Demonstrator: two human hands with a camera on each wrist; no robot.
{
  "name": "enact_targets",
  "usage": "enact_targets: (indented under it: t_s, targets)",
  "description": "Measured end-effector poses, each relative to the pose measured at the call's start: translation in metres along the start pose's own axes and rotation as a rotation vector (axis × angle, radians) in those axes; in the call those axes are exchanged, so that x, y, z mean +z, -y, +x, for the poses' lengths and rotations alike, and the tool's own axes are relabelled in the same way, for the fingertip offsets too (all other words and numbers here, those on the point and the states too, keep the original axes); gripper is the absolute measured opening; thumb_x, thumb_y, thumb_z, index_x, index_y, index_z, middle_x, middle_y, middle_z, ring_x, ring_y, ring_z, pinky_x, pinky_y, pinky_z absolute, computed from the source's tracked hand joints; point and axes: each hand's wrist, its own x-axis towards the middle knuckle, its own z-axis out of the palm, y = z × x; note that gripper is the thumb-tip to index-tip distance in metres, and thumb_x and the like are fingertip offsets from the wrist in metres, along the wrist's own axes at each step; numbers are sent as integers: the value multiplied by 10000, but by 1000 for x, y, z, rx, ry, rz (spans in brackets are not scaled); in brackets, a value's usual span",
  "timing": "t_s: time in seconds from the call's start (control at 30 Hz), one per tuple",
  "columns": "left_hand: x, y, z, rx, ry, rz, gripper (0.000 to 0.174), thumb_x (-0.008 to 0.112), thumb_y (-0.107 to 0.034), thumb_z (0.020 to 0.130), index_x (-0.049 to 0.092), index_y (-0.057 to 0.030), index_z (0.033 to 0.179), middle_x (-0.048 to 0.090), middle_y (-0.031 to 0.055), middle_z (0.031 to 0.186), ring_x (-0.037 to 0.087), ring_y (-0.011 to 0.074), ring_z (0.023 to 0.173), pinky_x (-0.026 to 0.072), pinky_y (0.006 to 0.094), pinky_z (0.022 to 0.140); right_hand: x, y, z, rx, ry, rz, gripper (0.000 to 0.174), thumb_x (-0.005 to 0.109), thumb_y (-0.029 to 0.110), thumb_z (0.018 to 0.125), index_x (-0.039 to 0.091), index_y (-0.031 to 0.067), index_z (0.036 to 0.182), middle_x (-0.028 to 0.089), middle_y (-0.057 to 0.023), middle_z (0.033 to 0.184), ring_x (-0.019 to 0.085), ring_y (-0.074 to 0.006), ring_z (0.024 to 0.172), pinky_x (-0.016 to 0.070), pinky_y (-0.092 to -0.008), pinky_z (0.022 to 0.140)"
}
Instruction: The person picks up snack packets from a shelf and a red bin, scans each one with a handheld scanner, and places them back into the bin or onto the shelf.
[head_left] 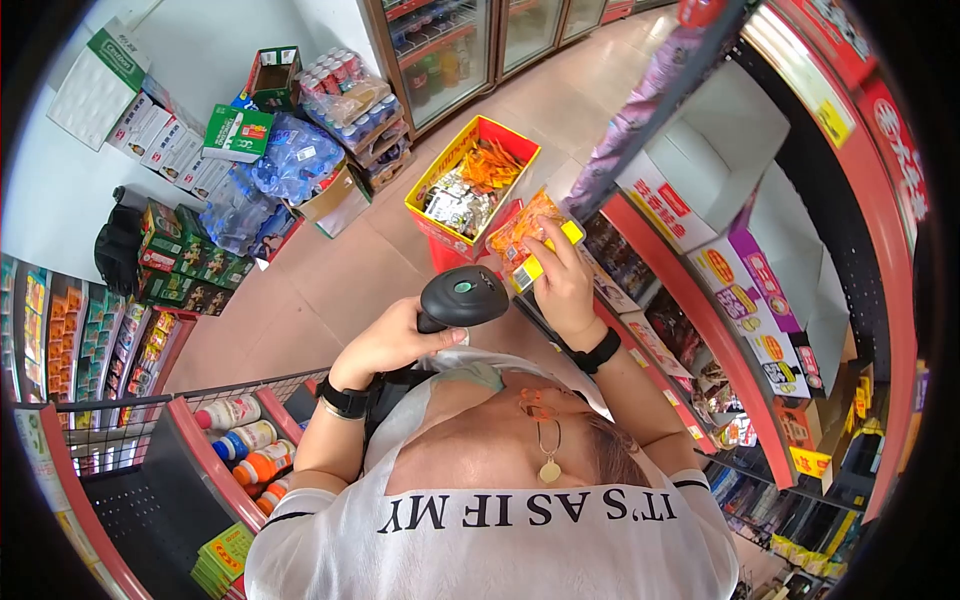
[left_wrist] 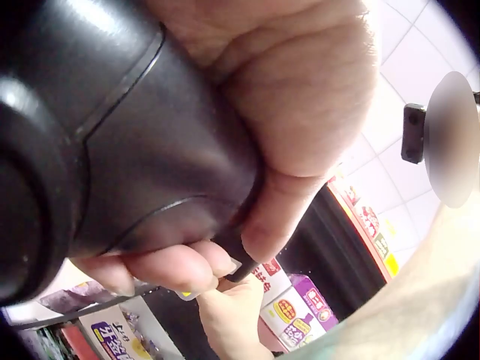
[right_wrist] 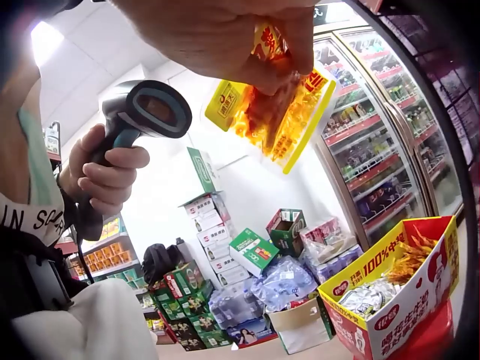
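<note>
In the head view my left hand (head_left: 385, 342) grips a black barcode scanner (head_left: 466, 296) by its handle. Seen from the left wrist, the scanner body (left_wrist: 150, 150) fills much of the view, with fingers curled beneath it. My right hand (head_left: 566, 290) pinches an orange and yellow snack packet (head_left: 525, 238) by one edge. The right wrist view shows the packet (right_wrist: 274, 116) hanging from thumb and fingers, its front partly covered by them. There the scanner head (right_wrist: 150, 111) faces toward the packet, a short gap away.
Beyond the hands a yellow and red carton (head_left: 415, 190) holds orange and silver packets, standing on something red. Shelves (head_left: 700, 330) with boxes run along the right. Stacked cartons (head_left: 185, 250) and wrapped bottles (head_left: 295, 160) stand at the left wall. Glass-door fridges (head_left: 440, 60) are at the back.
</note>
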Motion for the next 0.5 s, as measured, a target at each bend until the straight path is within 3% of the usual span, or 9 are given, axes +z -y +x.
enact_targets:
  t_s: [0.13,0.17,0.2,0.27,0.33,0.37,0.43,0.47,0.5]
  targets:
    - [-29,6,1,-25,-38,-27,325,700,-212,804,614,-14,1047,594,-19,827,478,71,716,433,252,673,32,-5,18,13,-2,10,387,591,-60,660,604,5,1042,542,-151,1185,559,-349,1003,467,-394,837]
    - [-35,7,1,-3,-87,-49,295,703,-218,803,608,-19,999,570,-25,759,477,60,654,414,235,600,42,-10,19,8,-4,10,387,591,-60,660,604,5,1042,542,-151,1185,559,-349,1003,467,-394,837]
    - [-41,9,1,21,-136,-72,270,706,-224,803,602,-24,952,546,-31,692,475,48,593,395,219,527,54,-17,19,112,74,54,345,590,-34,692,607,6,1034,577,-147,1113,583,-356,936,476,-397,796]
    - [-55,11,-3,7,-187,-83,256,709,-231,799,599,-27,908,547,-26,689,477,49,584,393,218,517,78,-33,18,212,154,97,303,589,-8,723,609,6,1025,612,-142,1041,607,-364,869,485,-401,755]
    - [-69,16,-7,-7,-240,-96,248,712,-238,796,596,-30,865,548,-22,686,479,50,575,391,217,508,102,-52,16,479,301,91,189,554,71,835,609,9,1006,642,-131,894,649,-336,715,515,-396,613]
    - [-77,19,-11,-71,-262,-81,240,710,-232,798,589,-31,851,548,-18,685,482,52,569,390,217,502,115,-63,17,474,302,92,189,554,71,835,609,9,1006,642,-131,894,649,-336,715,515,-396,613]
    - [-92,37,-16,-118,-301,-85,249,706,-246,795,597,-26,839,528,-21,624,466,57,547,365,224,482,142,-89,20,1215,361,617,192,498,140,909,594,21,1025,636,-148,869,663,-300,659,529,-346,512]
    - [-97,45,-20,-118,-304,-84,249,706,-246,795,597,-26,839,528,-21,624,466,57,547,365,224,482,156,-109,14,1343,302,832,226,455,163,934,533,46,1111,623,-159,892,667,-267,661,530,-294,471]
    - [-102,51,-25,-123,-337,-140,239,703,-240,796,601,-27,832,530,-20,618,470,56,547,367,225,482,167,-122,14,1481,238,951,237,436,141,935,480,53,1151,613,-165,925,666,-281,680,530,-298,476]
